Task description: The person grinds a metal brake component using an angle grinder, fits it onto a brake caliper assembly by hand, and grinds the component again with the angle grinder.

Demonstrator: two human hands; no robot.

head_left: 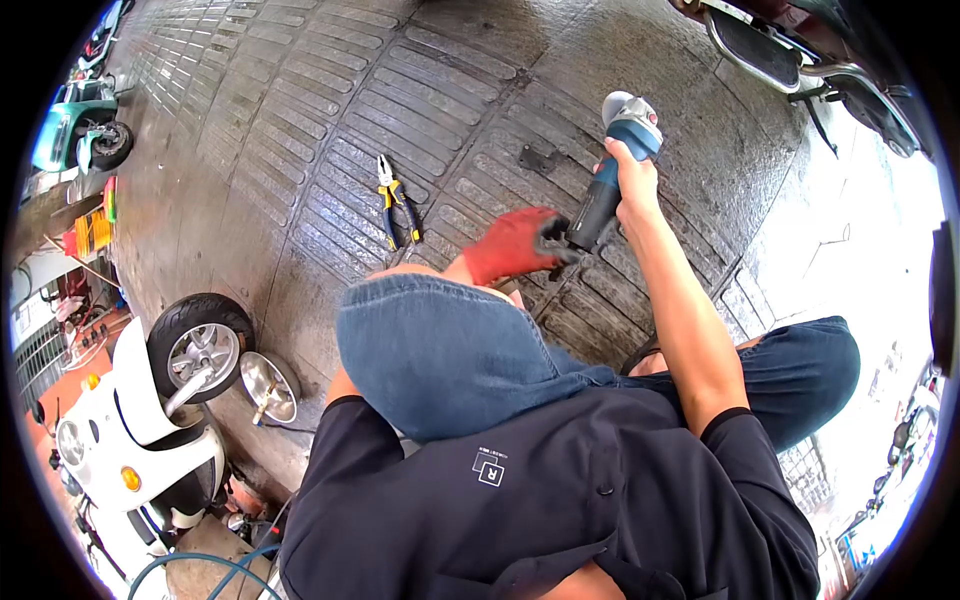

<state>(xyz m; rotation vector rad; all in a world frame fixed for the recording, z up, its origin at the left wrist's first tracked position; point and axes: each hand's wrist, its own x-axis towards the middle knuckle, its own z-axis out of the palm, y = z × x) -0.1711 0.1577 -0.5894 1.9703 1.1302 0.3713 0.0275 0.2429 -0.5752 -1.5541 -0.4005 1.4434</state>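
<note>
My right hand [632, 180], bare, grips a blue and black angle grinder [600, 195] around its body. The tool's head and pale disc guard point away from me. My left hand [515, 245] wears a red glove with dark fingertips. Its fingers are curved and apart beside the grinder's rear end; whether they touch it is unclear. On the floor left of the glove lie pliers [395, 205] with yellow and dark handles, jaws pointing away. My knees partly hide the left forearm.
A white scooter [130, 430] stands at the left, with a wheel [205, 348] and a round lamp [270, 388] near it. A teal scooter [70, 135] is farther back. Part of a dark motorbike [850, 75] juts in at the upper right. Blue hose [190, 556] curves at lower left.
</note>
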